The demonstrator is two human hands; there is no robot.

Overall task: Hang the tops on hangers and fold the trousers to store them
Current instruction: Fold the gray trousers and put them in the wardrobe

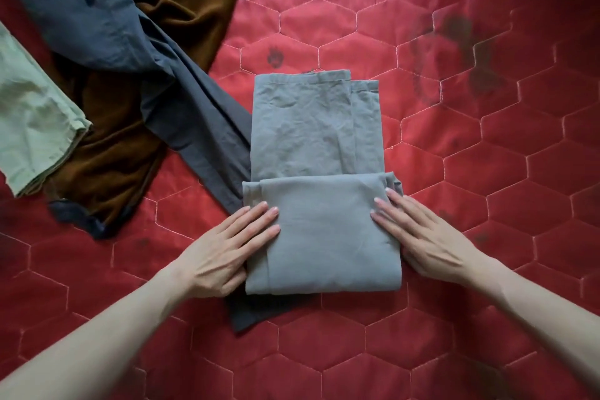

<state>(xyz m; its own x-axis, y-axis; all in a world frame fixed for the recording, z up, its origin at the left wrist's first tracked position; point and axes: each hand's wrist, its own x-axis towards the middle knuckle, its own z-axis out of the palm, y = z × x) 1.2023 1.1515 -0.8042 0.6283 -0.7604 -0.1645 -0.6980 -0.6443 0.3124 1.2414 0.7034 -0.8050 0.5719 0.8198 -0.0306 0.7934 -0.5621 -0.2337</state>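
Pale green garment (35, 114), brown garment (130, 127) and dark grey garment (130, 42) lie heaped well left of the fingers, unfolded; prob. awaiting their turn. Left hand (224, 253): fingers straight, together, flat on left edge of grey trousers (318, 172). Trousers lie betw. both hands on red quilt (487, 172), near end folded over. Right hand (418, 237): fingers straight, slightly spread, pressing right edge; likely squaring the fold. No containers or hangers in view.
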